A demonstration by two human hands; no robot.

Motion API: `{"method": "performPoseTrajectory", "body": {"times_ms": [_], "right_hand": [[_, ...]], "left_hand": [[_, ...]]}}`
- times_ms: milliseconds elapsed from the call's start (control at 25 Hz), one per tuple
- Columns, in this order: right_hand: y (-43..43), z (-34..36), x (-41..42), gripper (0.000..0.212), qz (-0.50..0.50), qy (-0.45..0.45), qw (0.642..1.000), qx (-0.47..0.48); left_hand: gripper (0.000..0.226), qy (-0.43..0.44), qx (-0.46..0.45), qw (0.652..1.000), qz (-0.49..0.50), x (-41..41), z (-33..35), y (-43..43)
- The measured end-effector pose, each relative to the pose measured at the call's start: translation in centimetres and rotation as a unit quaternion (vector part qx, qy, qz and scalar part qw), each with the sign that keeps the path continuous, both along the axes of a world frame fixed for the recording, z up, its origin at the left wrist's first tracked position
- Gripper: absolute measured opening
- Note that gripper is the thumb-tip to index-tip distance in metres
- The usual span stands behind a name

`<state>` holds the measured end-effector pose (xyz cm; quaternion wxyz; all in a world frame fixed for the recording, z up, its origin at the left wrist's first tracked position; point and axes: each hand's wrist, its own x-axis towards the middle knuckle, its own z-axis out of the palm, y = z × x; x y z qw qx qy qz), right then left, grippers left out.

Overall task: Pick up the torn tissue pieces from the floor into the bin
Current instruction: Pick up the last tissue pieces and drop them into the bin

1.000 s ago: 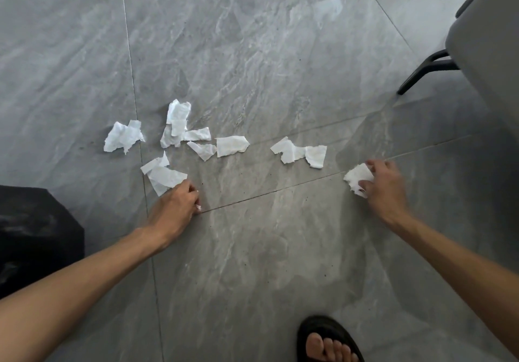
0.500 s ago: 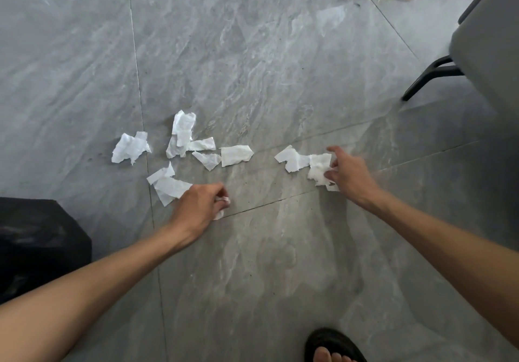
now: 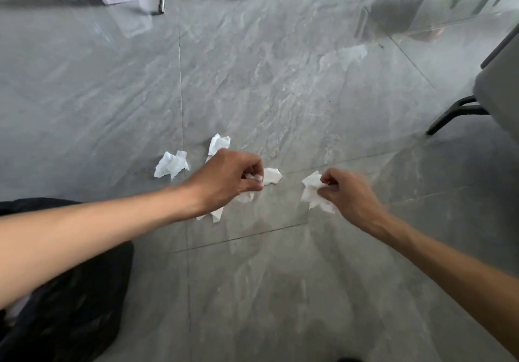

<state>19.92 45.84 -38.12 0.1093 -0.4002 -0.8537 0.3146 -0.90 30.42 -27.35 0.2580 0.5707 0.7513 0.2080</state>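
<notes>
Grey marbled floor tiles (image 3: 280,81), tissue-strewn

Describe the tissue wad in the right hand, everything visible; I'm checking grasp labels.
The tissue wad is white, thin, crumpled paper with ragged torn edges, apparently several pieces bunched together. The right hand pinches it at its right side between thumb and fingers, hiding part of it. The wad's free part sticks out to the left of the hand, over the grey tiled floor; whether its lower tip touches the floor cannot be told. It lies apart from the other scraps.
</notes>
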Motion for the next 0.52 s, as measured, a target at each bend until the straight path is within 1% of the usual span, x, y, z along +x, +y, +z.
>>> {"method": "performPoseTrajectory", "body": {"times_ms": [160, 320, 440, 520], "right_hand": [[-4.6, 6.4, -6.6, 0.009, 0.07, 0.05, 0.994, -0.072], [-9.9, 11.6, -14.9, 0.007, 0.14, 0.048, 0.975, -0.165], [-15.1, 14.8, -21.6, 0.011, 0.209, 0.042, 0.955, -0.207], [-18.8, 16.1, -25.2, 0.007, 0.251, 0.028, 0.939, -0.231]], "left_hand": [[0.012, 0.041, 0.049, 0.995, 0.076, -4.1, 5.0, -4.5], [0.009, 0.039, 0.105, 0.972, 0.205, -9.0, 7.9, -13.1], [0.009, 0.051, 0.088, 0.952, 0.288, -12.4, 7.6, -21.3], [0.01, 0.07, 0.043, 0.941, 0.327, -14.0, 5.9, -26.2]]}}
